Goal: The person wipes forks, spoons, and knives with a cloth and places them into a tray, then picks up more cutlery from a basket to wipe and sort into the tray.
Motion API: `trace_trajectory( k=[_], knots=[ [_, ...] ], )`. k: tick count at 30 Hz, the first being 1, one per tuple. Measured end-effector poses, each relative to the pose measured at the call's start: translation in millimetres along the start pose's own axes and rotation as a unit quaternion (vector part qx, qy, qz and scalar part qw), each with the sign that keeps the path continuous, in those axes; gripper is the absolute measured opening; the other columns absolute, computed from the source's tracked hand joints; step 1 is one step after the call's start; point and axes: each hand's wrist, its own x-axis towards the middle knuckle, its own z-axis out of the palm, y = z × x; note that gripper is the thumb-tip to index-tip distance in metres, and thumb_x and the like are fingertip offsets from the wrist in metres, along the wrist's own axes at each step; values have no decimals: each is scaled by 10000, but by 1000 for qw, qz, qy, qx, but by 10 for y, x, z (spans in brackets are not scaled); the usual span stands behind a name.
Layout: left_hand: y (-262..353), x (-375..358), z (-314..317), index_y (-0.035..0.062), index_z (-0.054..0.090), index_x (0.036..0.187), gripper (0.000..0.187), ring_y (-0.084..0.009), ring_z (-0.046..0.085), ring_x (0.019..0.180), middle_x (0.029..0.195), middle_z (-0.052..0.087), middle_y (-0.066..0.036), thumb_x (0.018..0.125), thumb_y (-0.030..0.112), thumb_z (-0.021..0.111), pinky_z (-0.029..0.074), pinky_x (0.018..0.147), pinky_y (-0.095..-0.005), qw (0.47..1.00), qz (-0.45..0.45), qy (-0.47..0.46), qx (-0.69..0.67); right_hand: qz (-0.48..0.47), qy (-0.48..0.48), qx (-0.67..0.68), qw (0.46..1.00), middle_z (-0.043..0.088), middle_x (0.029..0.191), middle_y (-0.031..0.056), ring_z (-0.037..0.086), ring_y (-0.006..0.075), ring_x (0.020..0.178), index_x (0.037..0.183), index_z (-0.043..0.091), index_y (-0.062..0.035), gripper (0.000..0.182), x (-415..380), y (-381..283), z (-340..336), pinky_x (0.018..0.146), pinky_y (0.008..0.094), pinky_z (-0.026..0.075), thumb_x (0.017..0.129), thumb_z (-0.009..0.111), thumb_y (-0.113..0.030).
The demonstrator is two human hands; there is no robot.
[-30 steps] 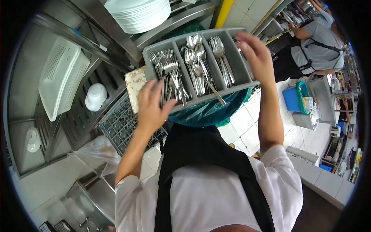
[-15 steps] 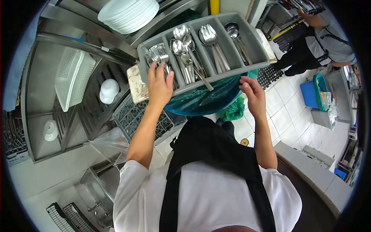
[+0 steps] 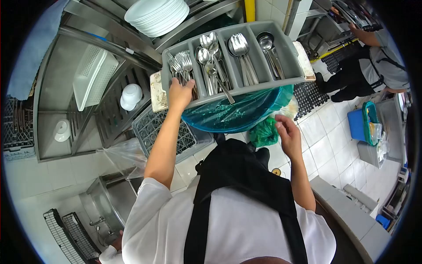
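Observation:
A grey cutlery tray (image 3: 285,55) with four long compartments lies above a bin lined with a blue-green bag (image 3: 233,114). My left hand (image 3: 180,93) is at the near end of its leftmost compartment, fingers on the forks (image 3: 183,61) there; the fingertips are partly hidden among the handles. Spoons (image 3: 205,56) fill the second compartment, one lying across its near edge. Larger forks (image 3: 241,46) lie in the third, and ladle-like spoons (image 3: 266,44) in the fourth. My right hand (image 3: 288,135) hangs right of the bin, fingers apart and loosely curled, holding nothing.
Stacked white plates (image 3: 157,17) stand at the top. Left, a steel rack holds a white basket (image 3: 94,77) and bowls (image 3: 131,95). Below is a glass rack (image 3: 158,134). A green bag (image 3: 264,133) lies on the floor. A co-worker (image 3: 373,66) stands upper right; another person's hand (image 3: 118,241) shows lower left.
My left hand has closed in on the forks at the compartment's near end. My right hand has moved down, away from the tray. The view has shifted slightly, and a hand has appeared lower left.

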Motion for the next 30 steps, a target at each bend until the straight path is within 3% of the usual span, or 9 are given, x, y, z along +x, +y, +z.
trace_trajectory(
  k=[5,7,9,11,12,16,23,27,30],
  knots=[
    [-177,355,208,-166,510,1182,753,-351,594,1060,1140,605,-281,788,447,700,423,923,-377,985,-146,-41,-78,60,-82,-11,995,637,958,37,579,112,871,1123,605,2,245,-235,171,-41,781,253,462,918,598,-133],
    [-241,510,241,-153,539,1157,749,-275,611,981,1091,627,-235,803,490,692,439,868,-354,934,-240,-107,-241,65,-76,-6,995,640,956,39,585,114,886,1118,609,3,246,-252,104,-31,794,255,463,916,603,-138],
    [-337,618,275,-210,513,1128,853,-283,588,1048,1150,583,-280,788,553,686,436,914,-370,910,-218,-146,-321,68,-57,39,995,640,956,44,589,113,906,1116,612,2,245,-235,75,16,809,256,463,914,605,-137],
    [-208,567,175,-180,565,1082,797,-256,646,886,1028,640,-246,776,543,707,492,785,-355,887,-229,-241,-321,41,-65,47,996,643,968,48,591,114,916,1119,612,-1,249,-174,-23,119,818,255,462,912,606,-138],
    [-472,727,363,-75,639,980,649,-237,642,629,827,672,-169,761,530,728,524,636,-353,888,-228,-245,-316,15,-77,52,996,646,980,51,593,115,926,1122,612,-3,253,-112,-105,194,827,255,462,910,608,-140],
    [-420,774,359,90,665,882,352,-245,644,668,796,674,-77,802,432,679,543,573,-403,789,-272,-294,-465,-106,-132,29,985,644,943,72,600,126,874,1106,621,-10,251,187,-676,747,768,267,472,899,614,-151],
    [-586,908,469,87,659,847,256,-260,660,700,824,687,-77,764,294,532,557,652,-403,641,-304,-347,-614,-224,-47,-254,940,649,995,195,637,315,888,1065,636,12,321,1402,-1205,2121,796,370,501,862,625,-236],
    [-394,844,386,64,620,854,226,-281,648,673,768,653,-88,745,231,513,556,618,-408,581,-318,-317,-679,-199,-60,-471,857,651,993,188,630,347,938,964,661,13,334,2090,-1023,2674,835,409,500,846,605,-294],
    [-451,872,431,54,625,972,293,-277,652,824,913,670,-107,801,240,475,539,750,-431,535,-310,-327,-715,-176,-45,-561,807,647,1025,177,623,352,978,940,674,13,364,2174,-1037,2944,844,415,504,832,625,-331]
  ],
)
